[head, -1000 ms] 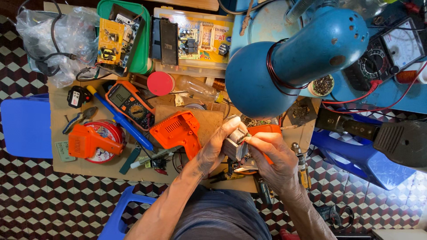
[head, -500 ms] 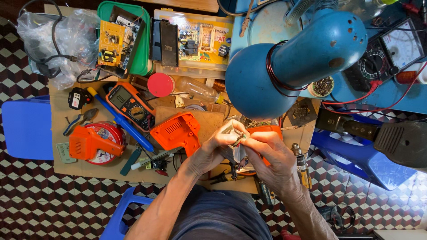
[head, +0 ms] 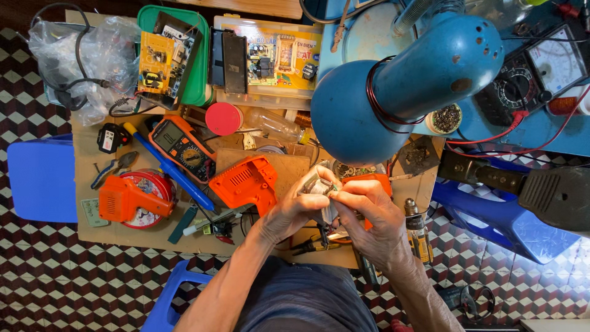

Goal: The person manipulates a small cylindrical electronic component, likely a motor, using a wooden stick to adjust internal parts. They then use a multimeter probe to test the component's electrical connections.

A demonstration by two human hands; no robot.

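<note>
My left hand and my right hand meet over the cardboard-covered workbench. Together they grip a small grey metal part, held just under the blue lamp shade. The fingers of both hands close around it, so its shape stays mostly hidden. An orange plastic tool housing lies just left of my left hand. Another orange piece shows behind my right hand.
An orange multimeter, a blue pen-shaped tool, a red reel with an orange tool body and pliers lie at left. A green tray with circuit boards, a red lid and an analogue meter sit behind.
Both hands have brought the small part slightly nearer together and turned it; my right fingers now pinch it more from the side. Nothing else on the bench moved.
</note>
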